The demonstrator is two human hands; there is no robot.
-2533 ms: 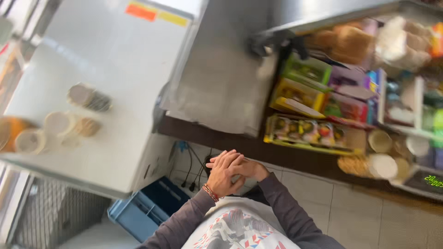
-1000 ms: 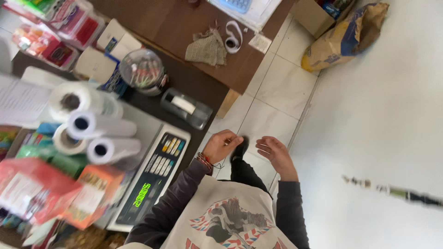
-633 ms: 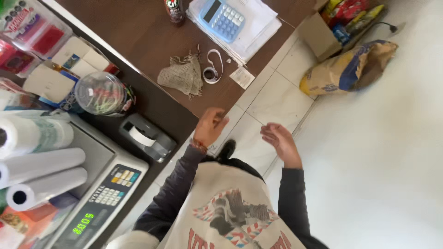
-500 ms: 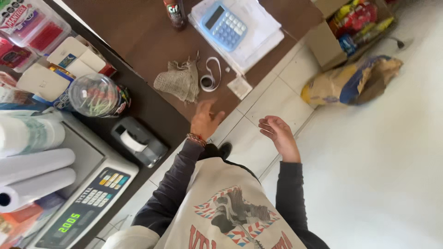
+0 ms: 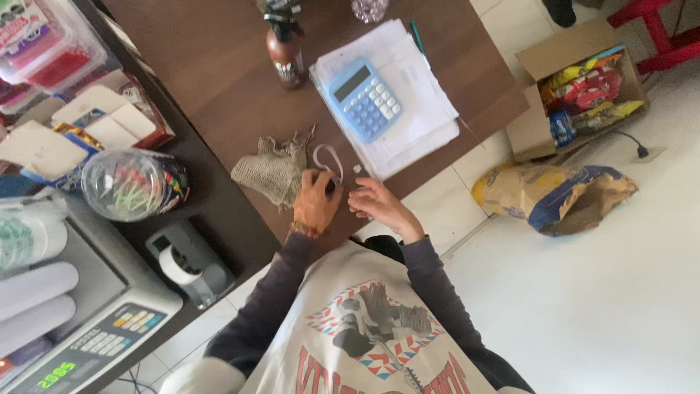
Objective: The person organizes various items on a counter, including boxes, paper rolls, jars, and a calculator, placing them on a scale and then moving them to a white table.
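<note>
A dark brown wooden counter [image 5: 219, 80] runs across the upper left, above a floor of pale square tiles [image 5: 627, 292] lit by soft, even daylight. An open cardboard box of bright snack packets [image 5: 583, 91] stands on the floor by the counter's corner, just beside a crumpled yellow and blue paper sack [image 5: 558, 197]. A red stool leg [image 5: 660, 33] shows at top right.

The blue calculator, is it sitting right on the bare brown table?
No, the blue calculator lies on a stack of white papers, not on the brown table itself.
</note>
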